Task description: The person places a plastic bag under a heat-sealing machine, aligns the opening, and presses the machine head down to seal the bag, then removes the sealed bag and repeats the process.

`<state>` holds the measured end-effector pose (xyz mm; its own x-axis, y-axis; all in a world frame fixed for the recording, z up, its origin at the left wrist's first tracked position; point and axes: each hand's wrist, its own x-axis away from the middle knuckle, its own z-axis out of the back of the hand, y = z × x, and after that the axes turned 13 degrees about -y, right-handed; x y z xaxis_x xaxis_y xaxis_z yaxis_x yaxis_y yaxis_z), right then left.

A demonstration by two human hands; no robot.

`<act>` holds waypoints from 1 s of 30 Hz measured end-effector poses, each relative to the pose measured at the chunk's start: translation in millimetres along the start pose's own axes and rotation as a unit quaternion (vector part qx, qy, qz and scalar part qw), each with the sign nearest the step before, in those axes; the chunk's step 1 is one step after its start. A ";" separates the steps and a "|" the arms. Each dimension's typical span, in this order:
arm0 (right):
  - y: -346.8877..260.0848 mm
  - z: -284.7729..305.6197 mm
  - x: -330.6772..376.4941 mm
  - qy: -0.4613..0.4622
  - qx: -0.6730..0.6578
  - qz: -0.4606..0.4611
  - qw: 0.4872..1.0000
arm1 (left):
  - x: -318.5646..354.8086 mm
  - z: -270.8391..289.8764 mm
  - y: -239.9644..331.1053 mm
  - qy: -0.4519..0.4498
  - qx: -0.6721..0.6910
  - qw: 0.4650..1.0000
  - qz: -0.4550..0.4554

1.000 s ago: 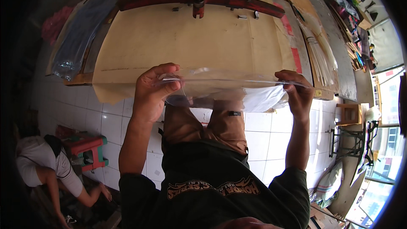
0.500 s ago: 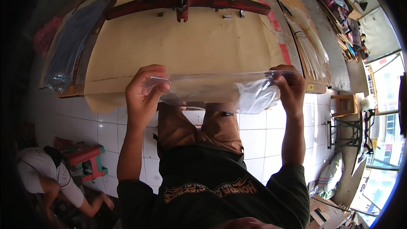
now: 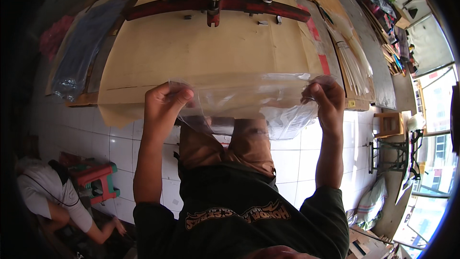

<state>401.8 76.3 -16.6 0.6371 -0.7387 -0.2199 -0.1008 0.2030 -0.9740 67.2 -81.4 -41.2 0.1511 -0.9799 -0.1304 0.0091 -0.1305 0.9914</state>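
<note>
A clear plastic sheet (image 3: pixel 239 100) is stretched between my two hands at the near edge of the work table. My left hand (image 3: pixel 165 100) pinches its left end between thumb and fingers. At the other end my right hand (image 3: pixel 326 95) grips it the same way. The sheet's far edge lies over the brown paper (image 3: pixel 201 50) that covers the table, and its lower part hangs above my legs. Whether the plastic is one layer or a flattened bag, I cannot tell. Beyond it a red metal bar (image 3: pixel 258 7) of a dark machine spans the table.
Stacked clear plastic (image 3: pixel 79 52) lies on the left side. Thin pale strips (image 3: pixel 352 64) rest at the right. A wooden stool (image 3: pixel 389 123) stands on the right floor. At lower left, a person (image 3: pixel 62 196) crouches by a red and green plastic stool (image 3: pixel 98 182).
The plastic sheet has tilted and opened out, its far edge rising and its lower edge dropping. Both hands keep hold of its ends. The crouching person's hand has shifted slightly.
</note>
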 end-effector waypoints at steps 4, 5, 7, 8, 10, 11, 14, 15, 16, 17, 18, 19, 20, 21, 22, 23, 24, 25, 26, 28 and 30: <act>4.9 -4.6 -9.0 -0.009 -0.075 -0.067 0.995 | -8.7 -1.7 -6.0 0.007 0.068 0.998 0.016; 4.7 -2.9 -9.7 -0.022 -0.093 -0.068 0.993 | -8.2 1.0 -8.2 -0.006 0.090 0.996 0.011; 6.4 -4.0 -10.7 -0.007 -0.142 -0.078 0.987 | -5.7 7.1 -11.1 -0.032 0.133 0.991 0.000; 8.5 -6.0 -14.1 0.017 -0.171 -0.084 0.982 | -4.5 7.9 -9.7 -0.030 0.142 0.989 0.011; 15.8 -6.8 -20.2 0.034 -0.195 -0.072 0.978 | -2.8 3.8 -5.1 -0.025 0.161 0.986 0.032; 22.8 -3.0 -19.3 0.030 -0.191 -0.055 0.980 | -6.6 1.7 -0.1 -0.018 0.123 0.992 0.022; 18.7 -17.2 -23.2 0.074 -0.176 -0.030 0.981 | -16.3 -0.3 12.2 -0.041 0.143 0.989 -0.003; 19.0 -17.8 -22.2 0.077 -0.171 -0.023 0.982 | -16.9 3.6 17.1 -0.048 0.123 0.991 0.013; 19.9 -17.2 -20.5 0.080 -0.167 -0.016 0.983 | -16.8 3.9 20.2 -0.032 0.115 0.993 0.005; 23.3 -14.6 -17.9 0.052 -0.171 0.003 0.984 | -19.0 1.4 23.0 -0.019 0.107 0.994 -0.003; 27.5 -14.7 -15.5 0.047 -0.153 0.006 0.987 | -20.6 1.2 25.4 -0.007 0.099 0.995 -0.012; 30.6 -14.9 -13.6 0.042 -0.135 0.010 0.990 | -22.2 4.0 27.0 -0.006 0.090 0.996 -0.016; 31.6 -16.8 -13.0 0.039 -0.118 0.012 0.992 | -23.7 6.6 27.4 -0.006 0.081 0.997 -0.018; 31.4 -18.3 -13.7 0.030 -0.104 0.003 0.994 | -24.9 8.8 27.8 -0.007 0.072 0.997 -0.020; 29.9 -19.6 -14.3 0.023 -0.088 -0.005 0.996 | -25.3 11.5 28.1 -0.009 0.063 0.998 -0.017; 28.1 -20.5 -15.0 0.015 -0.073 -0.013 0.997 | -25.8 14.5 28.3 -0.011 0.054 0.998 -0.015; 26.2 -22.8 -15.5 0.027 -0.065 -0.013 0.997 | -26.2 16.3 29.1 -0.013 0.044 0.999 -0.013; 23.9 -26.2 -15.8 0.039 -0.058 -0.014 0.997 | -26.4 16.2 31.2 -0.016 0.042 0.999 -0.014; 21.5 -27.8 -15.8 0.051 -0.050 -0.015 0.997 | -26.7 15.0 34.1 -0.019 0.041 0.999 -0.015; 17.2 -26.5 -14.6 0.049 -0.060 -0.004 0.997 | -26.7 14.0 39.5 -0.027 0.032 0.999 -0.010; 17.1 -21.6 -13.3 0.052 -0.061 0.017 0.997 | -26.9 12.4 42.0 -0.037 0.021 0.999 0.002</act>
<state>375.0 75.7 -31.5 0.5498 -0.7967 -0.2510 -0.2171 0.1539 -0.9640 51.3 -62.4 3.8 0.0781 -0.9887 -0.1282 -0.0326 -0.1311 0.9908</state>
